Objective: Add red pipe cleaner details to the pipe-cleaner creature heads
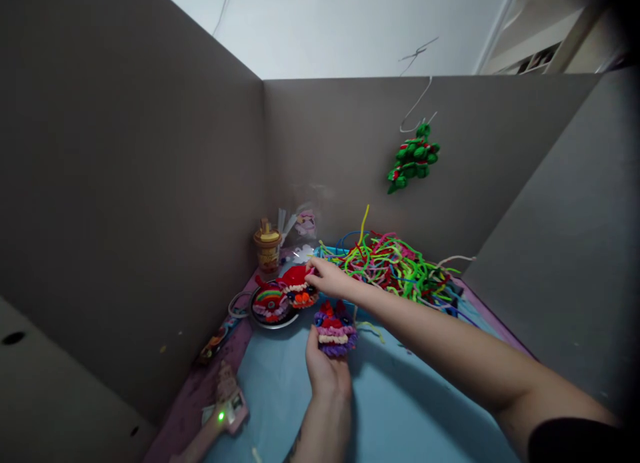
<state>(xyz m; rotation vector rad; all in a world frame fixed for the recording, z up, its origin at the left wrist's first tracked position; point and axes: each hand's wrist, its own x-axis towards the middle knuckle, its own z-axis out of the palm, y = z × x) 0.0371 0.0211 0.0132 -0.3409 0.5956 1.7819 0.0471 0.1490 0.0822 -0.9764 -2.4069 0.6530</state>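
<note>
My left hand (327, 378) holds up a purple and red pipe-cleaner animal head (336, 333), with a pink and cream mouth band and dark round eyes. The thumb lies along its left side. Reaching across, my right hand (326, 276) pinches the right edge of a red pipe-cleaner head (296, 276) with orange and white trim. That red piece is over the right side of a round metal bowl (275, 326). A rainbow-striped pipe-cleaner piece (270, 303) lies in the bowl, beside the red one. The right fingertips partly cover the red head's edge.
A tangled heap of colourful pipe cleaners (400, 266) fills the back right. Behind the bowl stands a brown lidded cup (269, 253). A pink glue gun (236, 410) with a green light lies front left. A green pipe-cleaner ornament (414, 158) hangs from a wire hook on the grey partition (330, 136).
</note>
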